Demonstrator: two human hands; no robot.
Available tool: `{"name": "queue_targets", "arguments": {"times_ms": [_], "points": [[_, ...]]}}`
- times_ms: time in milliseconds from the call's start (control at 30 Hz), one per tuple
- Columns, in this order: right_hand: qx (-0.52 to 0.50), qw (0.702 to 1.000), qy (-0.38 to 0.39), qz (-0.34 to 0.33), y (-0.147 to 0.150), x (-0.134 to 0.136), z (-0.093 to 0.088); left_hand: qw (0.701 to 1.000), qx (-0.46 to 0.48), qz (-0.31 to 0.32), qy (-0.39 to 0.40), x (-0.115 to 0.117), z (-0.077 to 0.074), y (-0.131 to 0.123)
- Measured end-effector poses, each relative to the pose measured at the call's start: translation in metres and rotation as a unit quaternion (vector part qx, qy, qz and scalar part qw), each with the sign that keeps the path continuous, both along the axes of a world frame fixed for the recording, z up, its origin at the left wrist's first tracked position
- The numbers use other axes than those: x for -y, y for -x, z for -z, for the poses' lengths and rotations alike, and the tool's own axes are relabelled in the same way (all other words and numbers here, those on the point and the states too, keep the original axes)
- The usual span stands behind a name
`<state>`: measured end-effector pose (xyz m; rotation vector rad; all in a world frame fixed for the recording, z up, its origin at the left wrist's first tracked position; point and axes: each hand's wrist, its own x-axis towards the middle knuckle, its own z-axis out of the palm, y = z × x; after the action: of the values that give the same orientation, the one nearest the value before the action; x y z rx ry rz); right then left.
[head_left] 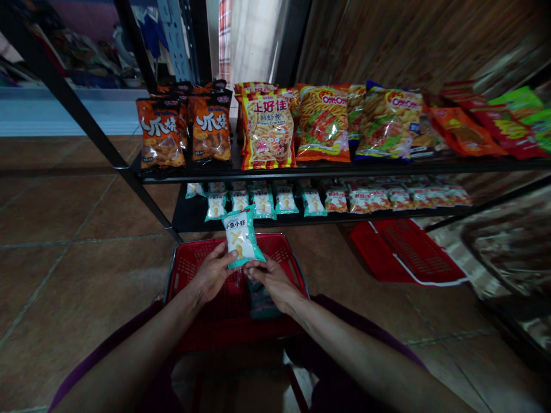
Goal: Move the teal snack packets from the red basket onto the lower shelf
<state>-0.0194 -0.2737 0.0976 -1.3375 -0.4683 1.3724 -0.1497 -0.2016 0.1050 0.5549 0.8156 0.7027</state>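
Note:
A small white and teal snack bag (241, 234) is held up between both hands, its printed front facing me. My left hand (213, 272) grips its lower left side, thumb on the front. At its lower right corner, my right hand (273, 281) pinches the edge with the fingertips. Beneath the hands stands a red shopping basket (181, 264) with a dark item (263, 304) in its right part; I cannot make out what that is. Matching teal and white bags (263, 202) line the lower shelf (193, 222) just beyond.
On the upper shelf (224, 172) stand orange chip bags (210, 129), a prawn cracker bag (267, 129) and other large snack bags. Small red and white packets (370, 198) continue the lower row. Another red basket (404, 252) with a white handle lies on the tiled floor at right.

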Motion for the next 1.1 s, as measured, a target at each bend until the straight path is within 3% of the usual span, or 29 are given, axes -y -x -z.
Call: {"name": "queue_targets", "arguments": {"times_ms": [300,500,1100], "points": [[-0.065,0.992,-0.011,0.108,-0.042,-0.022,-0.010,0.999,-0.019,0.044,-0.014,0.001,0.001,0.006],[-0.052,0.993,-0.026,0.107,-0.053,-0.027,-0.025,0.996,-0.041,0.077,-0.026,0.005,0.004,0.004],[-0.075,0.988,-0.012,0.134,-0.058,-0.030,-0.022,0.993,-0.067,0.089,-0.045,0.007,-0.001,0.000]]}}
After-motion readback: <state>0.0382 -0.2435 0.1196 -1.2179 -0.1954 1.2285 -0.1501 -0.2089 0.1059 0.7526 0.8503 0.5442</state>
